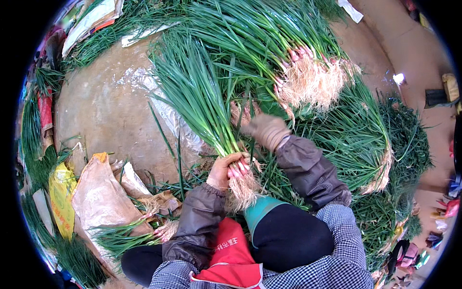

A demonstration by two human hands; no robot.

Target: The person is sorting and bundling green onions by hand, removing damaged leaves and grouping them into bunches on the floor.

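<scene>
My left hand (pixel 226 171), in a tan glove, is closed around a bunch of green garlic (pixel 202 103) just above its pinkish bulbs. The long green leaves point up and left, and the pale roots (pixel 243 192) hang towards my lap. My right hand (pixel 267 131), gloved too, is just right of the held stems. Its fingers are smeared by motion, so I cannot see whether it grips anything. Some reddish roots (pixel 245 111) lie right behind its fingers. Beyond it rests a large pile of green garlic (pixel 262 41) with a thick mass of roots (pixel 313 82).
More green garlic (pixel 346 139) spreads at my right. A worn brown surface (pixel 101 106) lies at the left, with a crumpled clear plastic sheet (pixel 175 115) on it. A pale sack (pixel 103 197), a yellow bag (pixel 61 197) and a small bunch (pixel 127 238) are at the near left.
</scene>
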